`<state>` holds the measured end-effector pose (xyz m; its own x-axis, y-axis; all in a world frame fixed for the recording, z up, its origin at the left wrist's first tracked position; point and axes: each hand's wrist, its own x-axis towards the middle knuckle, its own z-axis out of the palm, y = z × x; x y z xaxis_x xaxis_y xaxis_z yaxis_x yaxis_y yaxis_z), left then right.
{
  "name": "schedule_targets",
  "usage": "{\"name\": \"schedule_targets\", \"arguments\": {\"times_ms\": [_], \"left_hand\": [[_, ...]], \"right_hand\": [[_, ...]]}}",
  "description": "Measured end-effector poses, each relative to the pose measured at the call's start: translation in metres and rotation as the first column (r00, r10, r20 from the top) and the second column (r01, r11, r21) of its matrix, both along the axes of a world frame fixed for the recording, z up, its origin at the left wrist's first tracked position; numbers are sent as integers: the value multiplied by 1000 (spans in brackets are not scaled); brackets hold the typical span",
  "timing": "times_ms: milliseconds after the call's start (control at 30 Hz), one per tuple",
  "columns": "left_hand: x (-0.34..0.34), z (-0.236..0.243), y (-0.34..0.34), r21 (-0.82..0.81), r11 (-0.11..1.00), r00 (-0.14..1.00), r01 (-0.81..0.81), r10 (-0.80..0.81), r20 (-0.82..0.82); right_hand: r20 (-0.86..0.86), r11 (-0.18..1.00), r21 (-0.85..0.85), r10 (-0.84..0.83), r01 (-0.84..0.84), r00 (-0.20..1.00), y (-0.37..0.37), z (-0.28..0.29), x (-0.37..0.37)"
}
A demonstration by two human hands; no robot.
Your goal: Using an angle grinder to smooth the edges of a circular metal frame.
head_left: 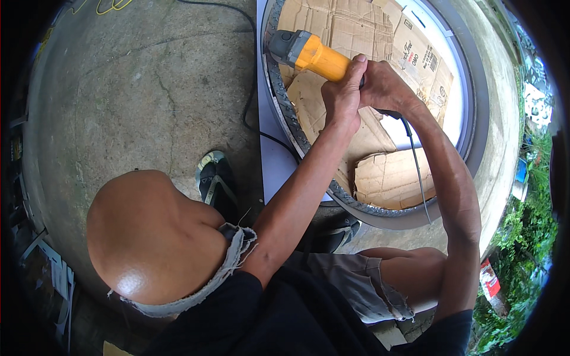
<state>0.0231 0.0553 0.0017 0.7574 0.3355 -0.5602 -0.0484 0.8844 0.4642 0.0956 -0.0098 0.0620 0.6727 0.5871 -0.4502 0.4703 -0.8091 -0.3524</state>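
Observation:
An orange angle grinder (323,58) with a dark grey head lies slantwise in front of me, its head (288,46) at the left rim of a large round ring (350,199). My left hand (345,92) wraps the rear of the orange body, thumb on top. Close beside it, my right hand (385,86) is closed round the back end of the tool. The grinder's disc is hidden, so I cannot tell whether it touches the ring. From below my right hand a black power cord (417,160) hangs down over the ring.
Flattened brown cardboard (341,26) and a folded cardboard piece (395,181) lie inside the ring. A white sheet (274,169) shows under the ring's left side. Another black cable (245,113) crosses the concrete floor (136,101). Green plants (516,255) grow at the right.

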Motion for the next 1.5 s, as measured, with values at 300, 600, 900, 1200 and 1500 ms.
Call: {"name": "schedule_targets", "arguments": {"times_ms": [300,600,900,1200,1500], "left_hand": [[1,0,1,-3,1000,1000,-5,5,1],[5,3,10,49,991,991,124,-126,48],[2,0,6,41,998,998,42,-40,-45],[-2,-3,3,72,997,994,31,-24,-103],[-1,-8,-1,78,997,999,-6,9,-36]], "right_hand": [[16,1000,29,-3,3,1000,1,1,-4],[14,994,23,-103,103,995,0,1,-5],[27,997,43,-58,57,998,-1,-9,-6],[-47,995,100,-15,19,999,-5,-16,-5],[-26,999,32,13,-12,1000,-4,-12,-3]]}}
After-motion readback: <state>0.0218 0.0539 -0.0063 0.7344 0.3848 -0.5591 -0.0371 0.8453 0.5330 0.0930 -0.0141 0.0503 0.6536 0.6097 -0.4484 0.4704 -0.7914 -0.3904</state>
